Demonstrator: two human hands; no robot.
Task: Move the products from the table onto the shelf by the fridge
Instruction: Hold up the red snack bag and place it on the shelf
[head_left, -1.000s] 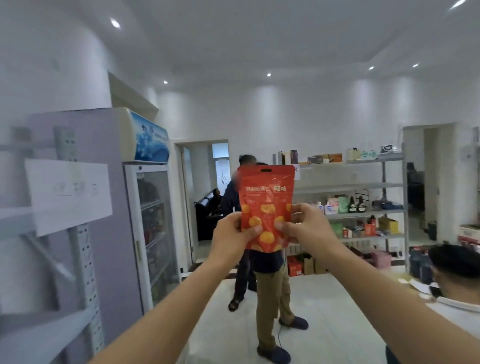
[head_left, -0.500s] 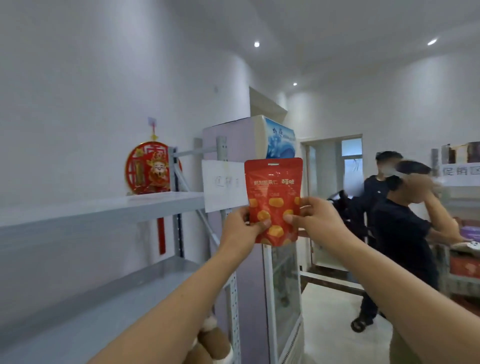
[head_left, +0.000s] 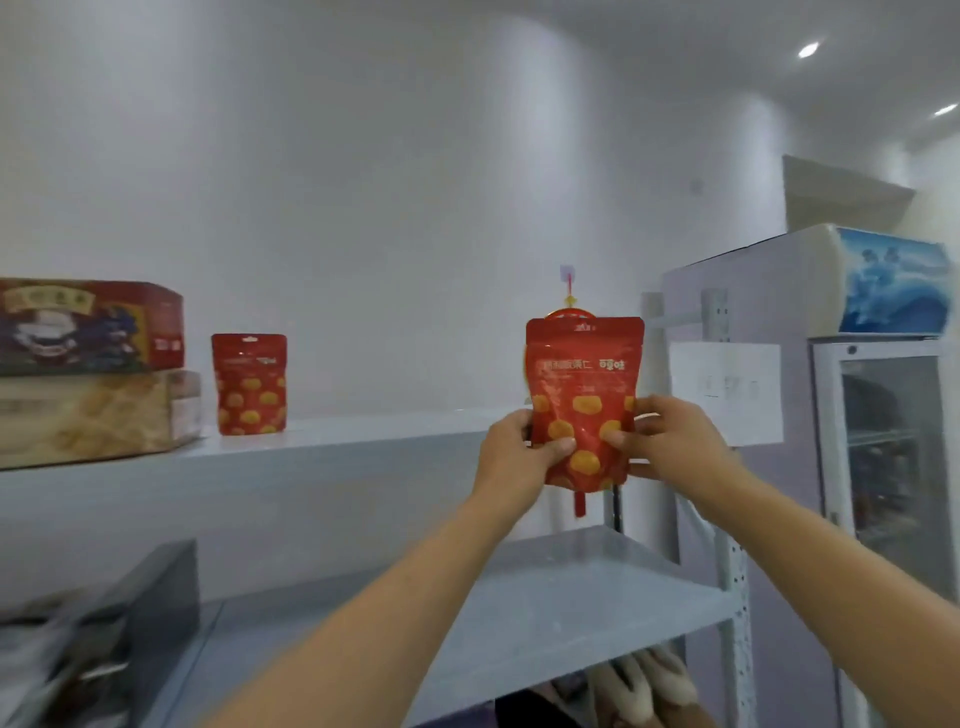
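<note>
I hold a red snack pouch (head_left: 584, 384) with yellow spots upright in front of me, pinched at its lower corners by my left hand (head_left: 517, 457) and my right hand (head_left: 675, 441). It hangs in the air at the right end of the grey upper shelf (head_left: 363, 441), level with the shelf board. A matching red pouch (head_left: 249, 384) stands upright on that shelf further left. The fridge (head_left: 883, 415) stands directly right of the shelf.
Two stacked boxes, a dark red one (head_left: 88, 327) over a tan one (head_left: 93, 415), sit at the shelf's left end. A lower shelf board (head_left: 545, 613) holds a dark box (head_left: 150, 597) on the left. A white paper sign (head_left: 727, 392) hangs on the shelf post.
My view has swung left from the room and the people to the shelf. Both hands still hold the pouch, which now faces the upper shelf board.
</note>
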